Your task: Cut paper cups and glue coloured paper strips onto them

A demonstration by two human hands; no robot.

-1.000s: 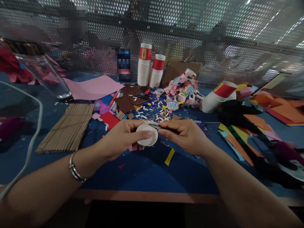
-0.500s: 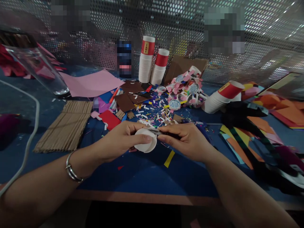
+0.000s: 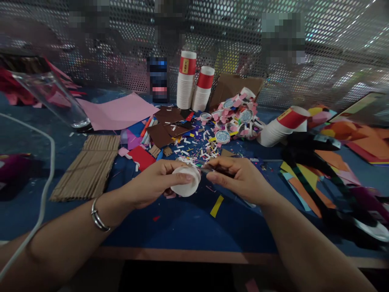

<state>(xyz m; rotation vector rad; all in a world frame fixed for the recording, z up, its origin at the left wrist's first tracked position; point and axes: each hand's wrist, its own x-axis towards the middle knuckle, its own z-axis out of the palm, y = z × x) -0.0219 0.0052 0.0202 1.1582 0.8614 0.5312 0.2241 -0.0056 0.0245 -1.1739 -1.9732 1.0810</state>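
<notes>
Centrally, left hand [image 3: 154, 182]: gripping a white paper cup base [image 3: 184, 185], a shallow round piece, with the thumb flat across its face; a silver bracelet [image 3: 97, 215] circles the wrist.
Right hand [image 3: 243, 178]: closed in a pinch around a slim dark tool [image 3: 207, 167], blurred and mostly hidden by the fingers, its tip near the base's edge.
Cup base: held up between the hands, over the near part of the blue table [image 3: 182, 235].
Upright cup stacks: two at the back, a taller one [image 3: 186, 85] and a shorter one [image 3: 202, 91], white paper cups nested inside one another, each topped by a red-banded cup; whether the top cups hold anything, I cannot tell.
Leaning cup stack [image 3: 281, 126]: nested in the same way, tilted toward the right.
Glass bottle [image 3: 56, 99]: clear, dark-lidded, at the far left; its contents are unclear.
Craft heap [image 3: 238, 117]: white cup rings and rounds with pink paper pieces, some rounds bearing blue grid drawings.
Scraps [image 3: 188, 150]: small white and coloured snippets strewn beyond the hands.
Corrugated cardboard [image 3: 86, 168]: flat, left of the left hand.
Pink sheet [image 3: 118, 112]: just beside the bottle.
Coloured papers [image 3: 302, 186]: yellow, orange and blue, overlapping at the right.
</notes>
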